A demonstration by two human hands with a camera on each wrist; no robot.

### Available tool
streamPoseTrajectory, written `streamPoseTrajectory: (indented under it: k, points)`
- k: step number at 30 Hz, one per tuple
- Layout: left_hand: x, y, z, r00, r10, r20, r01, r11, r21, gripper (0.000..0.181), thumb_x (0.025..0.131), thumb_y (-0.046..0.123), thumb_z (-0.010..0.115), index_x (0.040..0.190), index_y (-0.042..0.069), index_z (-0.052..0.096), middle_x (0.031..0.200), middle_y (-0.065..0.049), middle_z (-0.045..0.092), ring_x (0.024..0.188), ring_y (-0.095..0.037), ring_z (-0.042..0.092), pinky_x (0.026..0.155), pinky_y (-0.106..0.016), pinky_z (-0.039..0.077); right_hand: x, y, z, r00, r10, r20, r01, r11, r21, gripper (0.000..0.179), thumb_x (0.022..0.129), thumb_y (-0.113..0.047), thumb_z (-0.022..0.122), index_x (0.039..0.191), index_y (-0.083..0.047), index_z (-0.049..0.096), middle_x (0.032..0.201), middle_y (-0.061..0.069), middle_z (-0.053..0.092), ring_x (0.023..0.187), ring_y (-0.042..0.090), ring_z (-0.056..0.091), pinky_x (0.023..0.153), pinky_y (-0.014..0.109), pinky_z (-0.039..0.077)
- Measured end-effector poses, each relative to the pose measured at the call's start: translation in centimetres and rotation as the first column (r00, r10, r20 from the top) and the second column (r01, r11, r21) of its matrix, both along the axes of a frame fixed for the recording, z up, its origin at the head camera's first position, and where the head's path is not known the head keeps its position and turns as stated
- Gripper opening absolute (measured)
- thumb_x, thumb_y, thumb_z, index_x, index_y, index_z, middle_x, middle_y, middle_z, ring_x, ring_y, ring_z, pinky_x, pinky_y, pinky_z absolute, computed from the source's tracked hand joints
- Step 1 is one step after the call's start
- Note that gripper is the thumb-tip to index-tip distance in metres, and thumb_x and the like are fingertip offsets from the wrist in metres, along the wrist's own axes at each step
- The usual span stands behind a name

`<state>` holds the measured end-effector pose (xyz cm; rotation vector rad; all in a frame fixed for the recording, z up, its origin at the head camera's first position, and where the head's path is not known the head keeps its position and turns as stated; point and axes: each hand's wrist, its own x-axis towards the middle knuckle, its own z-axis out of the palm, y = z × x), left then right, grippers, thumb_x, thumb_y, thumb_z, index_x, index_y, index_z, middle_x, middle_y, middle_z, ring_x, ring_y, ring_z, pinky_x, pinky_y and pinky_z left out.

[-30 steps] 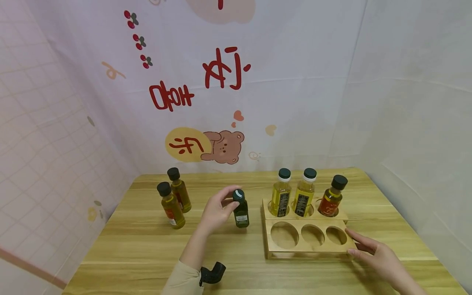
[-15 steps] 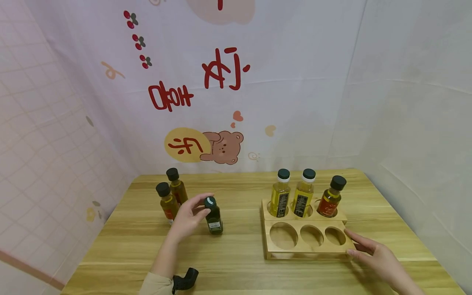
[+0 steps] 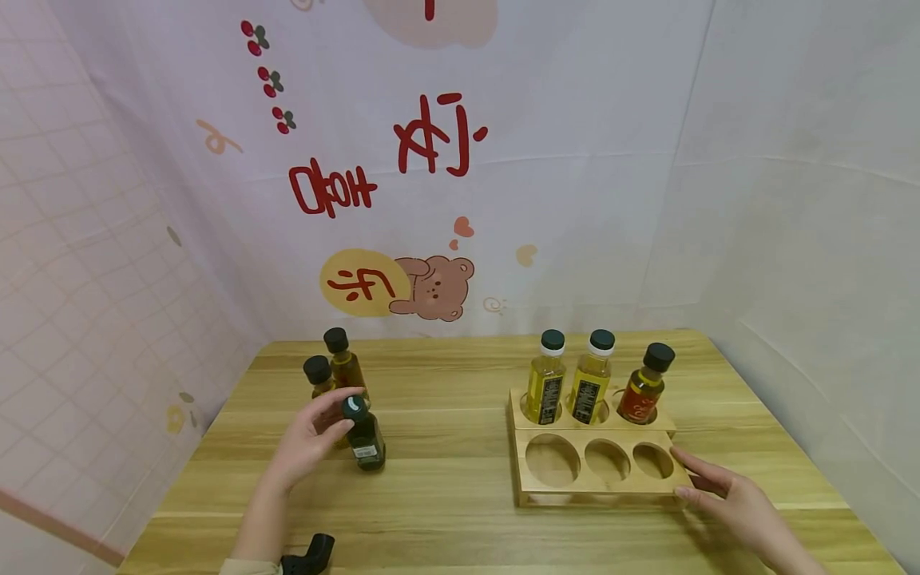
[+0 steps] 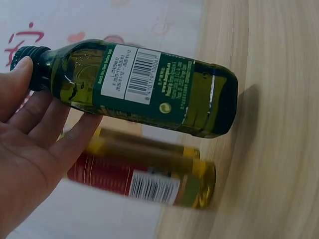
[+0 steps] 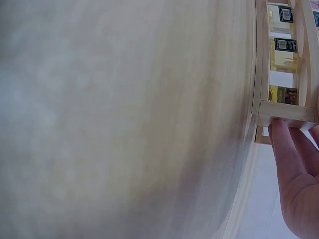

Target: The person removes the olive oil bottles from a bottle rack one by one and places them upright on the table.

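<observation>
My left hand point(image 3: 309, 443) pinches a dark green oil bottle point(image 3: 366, 447) by its capped neck. In the left wrist view, the bottle point(image 4: 144, 89) shows a green label with a white barcode panel, and its shadow falls on the table beside its base. Behind this hand stand two black-capped oil bottles, the rear one point(image 3: 348, 369) and a front one point(image 3: 321, 391) partly covered by the hand. My right hand point(image 3: 740, 507) grips the right end of a two-tier wooden bottle rack point(image 3: 589, 485), thumb at its front corner. In the right wrist view, fingers point(image 5: 286, 154) touch the rack's end.
In the rack's rear tier stand two pale yellow oil bottles, a left one point(image 3: 544, 391) and a middle one point(image 3: 589, 391), and a red-labelled bottle point(image 3: 641, 397). Three bare round holes line the front tier. A printed white cloth point(image 3: 575, 200) hangs behind the wooden table point(image 3: 446, 511).
My left hand has carried the green bottle leftward, from near the table's middle to just in front of the two black-capped bottles. The right hand and rack stay in place.
</observation>
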<state>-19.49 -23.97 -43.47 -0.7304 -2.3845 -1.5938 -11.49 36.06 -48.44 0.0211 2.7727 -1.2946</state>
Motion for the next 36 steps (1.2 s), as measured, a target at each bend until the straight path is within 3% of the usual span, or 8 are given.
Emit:
streamPoseTrajectory:
  k: [8,14,18,23,36]
  points:
    - [0.7,-2.6,-0.5,1.0,-0.001,-0.018,0.001,1.0,0.006,0.042,0.096,-0.005,0.06,0.137,-0.001,0.055,0.127,-0.023,0.06,0.11,-0.007,0.06,0.09,-0.018,0.049,0.1,-0.1,0.1,1.0,-0.001,0.001,0.001,1.0,0.0,0.067,0.092,-0.037,0.07,0.148,-0.008,0.046,0.144,0.013,0.044,0.105,-0.011,0.051,0.08,0.016,0.051]
    - [1.0,-4.3,-0.9,0.997,-0.045,-0.063,0.047,0.998,0.037,0.043,0.094,-0.013,0.057,0.136,-0.008,0.052,0.132,-0.017,0.06,0.117,-0.004,0.057,0.092,-0.016,0.048,0.2,-0.2,0.1,1.0,0.003,-0.006,-0.003,1.0,0.013,0.066,0.093,-0.034,0.07,0.148,-0.006,0.046,0.145,0.018,0.044,0.115,0.019,0.06,0.081,0.022,0.055]
    - [1.1,-5.4,-1.1,0.996,-0.068,-0.054,0.071,0.995,0.075,0.044,0.094,-0.014,0.056,0.137,-0.011,0.05,0.129,-0.013,0.063,0.119,-0.004,0.056,0.092,-0.016,0.048,0.2,-0.2,0.1,1.0,-0.002,-0.007,0.002,1.0,0.006,0.065,0.093,-0.033,0.07,0.147,-0.006,0.046,0.145,0.017,0.044,0.112,0.008,0.059,0.081,0.018,0.052]
    - [1.2,-6.6,-1.3,0.997,-0.062,-0.056,0.067,0.993,0.098,0.045,0.092,-0.018,0.055,0.136,-0.014,0.048,0.132,0.004,0.062,0.115,-0.004,0.058,0.084,-0.017,0.051,0.2,-0.1,0.0,1.0,-0.002,-0.018,0.002,1.0,0.003,0.064,0.093,-0.03,0.071,0.147,-0.005,0.047,0.144,0.017,0.044,0.105,-0.011,0.051,0.08,0.016,0.051]
    - [1.2,-7.7,-1.1,0.983,-0.182,0.005,0.18,0.974,0.139,0.045,0.094,-0.018,0.05,0.138,-0.017,0.042,0.128,0.002,0.064,0.112,-0.008,0.061,0.086,-0.02,0.053,0.1,-0.1,-0.3,0.999,-0.011,-0.042,0.012,1.0,0.013,0.064,0.092,-0.031,0.072,0.146,-0.005,0.049,0.142,0.013,0.046,0.104,-0.012,0.05,0.08,0.015,0.051]
